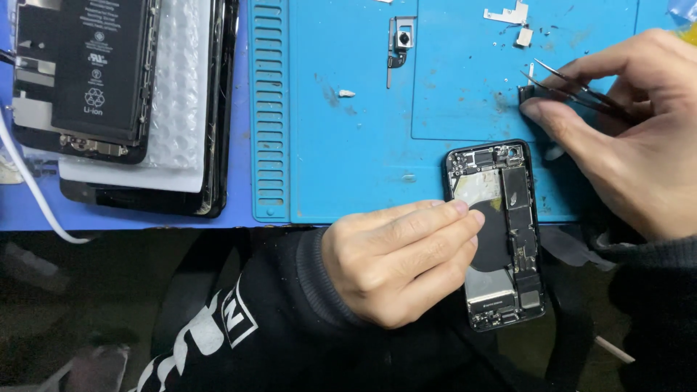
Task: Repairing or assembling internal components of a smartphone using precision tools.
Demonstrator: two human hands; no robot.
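Head view: left hand [396, 265] flat on opened phone [501, 232].

Second opened phone with battery [94, 72]; white cable [29, 189]; loose camera module [403, 40]; metal brackets [508, 14]

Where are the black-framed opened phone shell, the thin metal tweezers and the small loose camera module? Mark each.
Black-framed opened phone shell [524, 210]: head view, on its dark circuit board strip.
Thin metal tweezers [573, 87]: head view, mid-length of the prongs.
Small loose camera module [404, 38]: head view, on its square lens block.
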